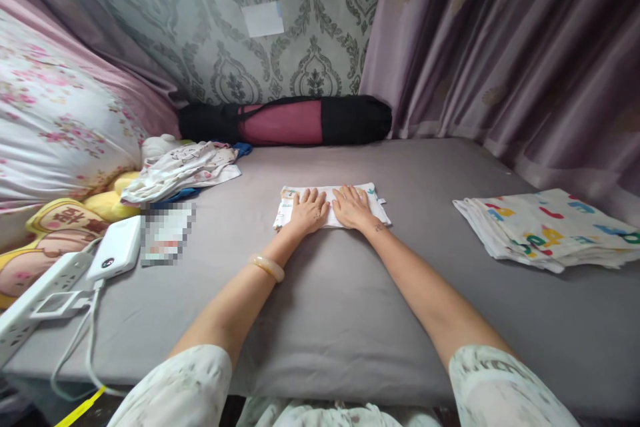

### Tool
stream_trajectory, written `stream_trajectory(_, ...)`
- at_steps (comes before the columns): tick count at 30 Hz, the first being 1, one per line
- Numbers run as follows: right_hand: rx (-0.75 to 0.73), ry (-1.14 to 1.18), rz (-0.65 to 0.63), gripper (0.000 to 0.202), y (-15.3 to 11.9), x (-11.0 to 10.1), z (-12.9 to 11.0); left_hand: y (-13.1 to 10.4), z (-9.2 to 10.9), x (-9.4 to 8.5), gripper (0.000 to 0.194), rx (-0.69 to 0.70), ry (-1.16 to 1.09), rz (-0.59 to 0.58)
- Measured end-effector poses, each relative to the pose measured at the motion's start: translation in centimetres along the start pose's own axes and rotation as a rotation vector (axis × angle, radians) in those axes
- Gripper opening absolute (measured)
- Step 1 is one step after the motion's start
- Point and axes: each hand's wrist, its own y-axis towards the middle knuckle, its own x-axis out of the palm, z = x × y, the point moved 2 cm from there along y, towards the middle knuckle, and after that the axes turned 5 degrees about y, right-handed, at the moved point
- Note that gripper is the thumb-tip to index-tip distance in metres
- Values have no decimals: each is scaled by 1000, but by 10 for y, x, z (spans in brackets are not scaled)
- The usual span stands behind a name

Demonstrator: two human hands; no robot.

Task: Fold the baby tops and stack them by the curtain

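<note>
A white folded cloth (327, 219) with small coloured prints lies flat on the grey sheet in the middle. My left hand (307, 211) rests palm down on its left half, fingers spread. On the right half lies my right hand (353, 205), also flat with fingers stretched out. Both hands press on the cloth side by side, a narrow gap between them. A small tag sticks out at the cloth's right edge. What lies under my palms is hidden.
Folded cloths with colourful prints (550, 227) are stacked at the right. To the left are a crumpled garment (180, 170), a white power bank (115, 247), a power strip (43, 297) with cables and a plush toy (55, 240). A black and maroon bag (283, 121) lies along the wall.
</note>
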Motion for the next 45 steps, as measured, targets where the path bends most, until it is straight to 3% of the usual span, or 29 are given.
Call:
stream_trajectory(10,24,0,-17,52,3,-5,-9,4,-5,-8,50,13,-101,-94)
stream_trajectory(15,-19,75,-8,54,9,1,-30,-3,-20,-9,42,-113,-24,87)
stream_trajectory(23,-35,83,14,55,11,15,-35,-9,-26,2,38,-120,-133,158)
stream_trajectory(26,-21,87,-22,55,11,11,-35,-6,-34,-1,30,-126,-370,214)
stream_trajectory(29,-10,104,-68,56,12,5,-40,-6,-50,-12,27,-168,-858,343)
stream_trajectory(32,-35,110,-55,57,14,1,-51,-10,-71,-18,30,-325,-1425,482)
stream_trajectory(34,-49,112,-55,57,15,2,-59,-14,-83,-15,29,-489,-1677,516)
stream_trajectory(38,-47,106,-69,57,15,10,-68,-23,-97,-3,19,-711,-1742,568)
stream_trajectory(45,-42,72,-57,57,15,13,-67,-31,-104,2,6,-762,-1879,502)
